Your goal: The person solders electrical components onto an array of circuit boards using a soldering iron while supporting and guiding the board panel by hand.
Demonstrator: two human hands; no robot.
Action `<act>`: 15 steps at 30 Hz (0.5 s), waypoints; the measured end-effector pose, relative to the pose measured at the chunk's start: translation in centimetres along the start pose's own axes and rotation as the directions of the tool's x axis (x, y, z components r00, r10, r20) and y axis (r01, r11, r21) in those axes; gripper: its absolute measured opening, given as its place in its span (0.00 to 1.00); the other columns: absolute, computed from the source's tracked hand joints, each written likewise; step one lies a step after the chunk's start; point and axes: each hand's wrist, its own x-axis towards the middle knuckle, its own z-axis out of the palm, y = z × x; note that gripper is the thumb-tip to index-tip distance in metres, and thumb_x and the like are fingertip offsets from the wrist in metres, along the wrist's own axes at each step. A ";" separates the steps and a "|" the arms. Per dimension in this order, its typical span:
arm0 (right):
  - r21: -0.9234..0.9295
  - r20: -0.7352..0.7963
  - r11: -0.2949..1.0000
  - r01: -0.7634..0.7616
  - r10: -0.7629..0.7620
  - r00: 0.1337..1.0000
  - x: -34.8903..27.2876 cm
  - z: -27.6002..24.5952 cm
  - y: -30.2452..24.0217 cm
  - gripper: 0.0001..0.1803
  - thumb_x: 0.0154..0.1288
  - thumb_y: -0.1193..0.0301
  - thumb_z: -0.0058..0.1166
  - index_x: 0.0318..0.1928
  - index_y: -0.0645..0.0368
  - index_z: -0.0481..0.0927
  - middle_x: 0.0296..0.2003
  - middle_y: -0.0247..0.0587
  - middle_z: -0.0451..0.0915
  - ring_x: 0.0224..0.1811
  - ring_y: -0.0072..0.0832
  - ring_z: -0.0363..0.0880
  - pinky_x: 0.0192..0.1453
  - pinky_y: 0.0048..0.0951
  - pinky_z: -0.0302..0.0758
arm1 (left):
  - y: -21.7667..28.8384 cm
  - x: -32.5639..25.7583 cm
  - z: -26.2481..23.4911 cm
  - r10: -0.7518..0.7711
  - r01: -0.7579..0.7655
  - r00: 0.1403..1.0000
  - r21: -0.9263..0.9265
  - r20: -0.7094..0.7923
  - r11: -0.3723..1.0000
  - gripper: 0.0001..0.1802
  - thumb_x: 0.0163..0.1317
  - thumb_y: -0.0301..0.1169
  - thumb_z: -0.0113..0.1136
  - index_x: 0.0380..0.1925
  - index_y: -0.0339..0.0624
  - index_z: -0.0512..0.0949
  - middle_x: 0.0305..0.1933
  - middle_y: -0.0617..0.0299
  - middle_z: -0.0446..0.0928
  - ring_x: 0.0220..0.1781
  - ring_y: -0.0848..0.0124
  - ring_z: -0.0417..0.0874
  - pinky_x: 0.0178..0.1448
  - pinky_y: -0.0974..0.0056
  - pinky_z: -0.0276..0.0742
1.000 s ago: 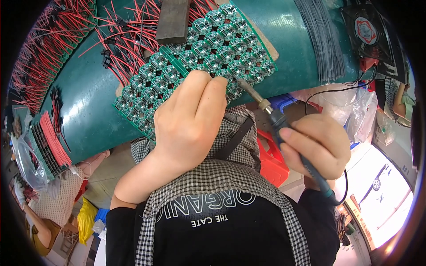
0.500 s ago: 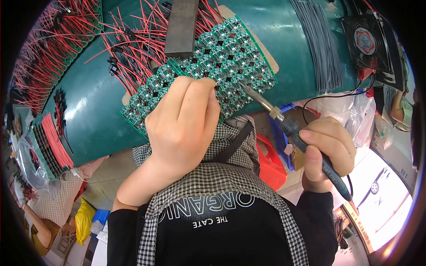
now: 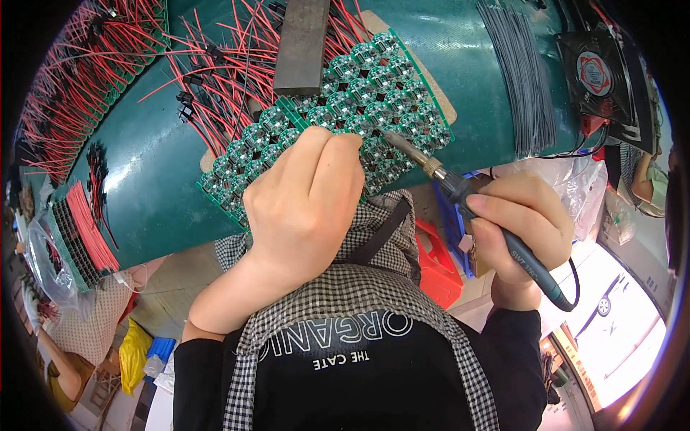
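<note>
My right hand (image 3: 528, 223) is wrapped round a soldering iron (image 3: 458, 191) with a dark handle. Its metal tip points up and left, over a panel of round green circuit boards (image 3: 399, 93); whether the tip touches is too small to tell. Over the near middle of that panel is my left hand (image 3: 305, 205), back upward and fingers bent together in a pinch. Whatever its fingertips hold is hidden behind the hand. A dark rectangular metal bar (image 3: 302, 50) lies across the panel's far side, on top of red and black wires (image 3: 230, 54).
Green matting (image 3: 165, 172) covers the bench. More wired boards (image 3: 86, 79) lie far left, with pink-red wires (image 3: 91, 226) nearer. Grey wires (image 3: 517, 79) and a black fan (image 3: 593, 75) stand on the right. A red stool (image 3: 438, 266) is below the bench; other people are at the sides.
The soldering iron and my right hand have moved a little left, taking the tip further over the panel. The panel, bar and my left hand have shifted slightly right.
</note>
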 end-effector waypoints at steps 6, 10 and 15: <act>0.023 -0.001 0.997 -0.069 0.069 0.998 0.3 -0.4 0.2 0.13 0.45 0.76 0.69 0.35 0.64 0.85 0.28 0.41 0.79 0.24 0.27 0.77 0.24 0.23 0.71 | 0.0 0.0 0.1 0.004 -0.004 1.000 -0.001 -0.003 1.000 0.10 0.47 0.20 0.64 0.31 0.41 0.77 0.26 0.65 0.69 0.20 0.72 0.75 0.21 0.68 0.69; 0.026 0.004 0.993 -0.115 0.115 0.993 0.2 -0.3 0.2 0.13 0.46 0.76 0.69 0.35 0.64 0.85 0.28 0.41 0.79 0.24 0.27 0.78 0.24 0.23 0.71 | 0.1 0.0 0.3 0.007 -0.007 1.000 0.027 -0.013 1.000 0.09 0.48 0.21 0.63 0.30 0.41 0.77 0.26 0.65 0.69 0.20 0.73 0.74 0.21 0.68 0.69; 0.008 0.036 0.992 -0.126 0.126 0.991 0.4 -0.3 -0.2 0.13 0.46 0.75 0.69 0.36 0.64 0.85 0.29 0.41 0.79 0.25 0.29 0.79 0.25 0.24 0.73 | 0.4 0.1 0.0 -0.025 0.022 0.997 0.042 0.072 0.999 0.09 0.48 0.21 0.63 0.31 0.41 0.76 0.28 0.64 0.69 0.20 0.73 0.74 0.21 0.68 0.69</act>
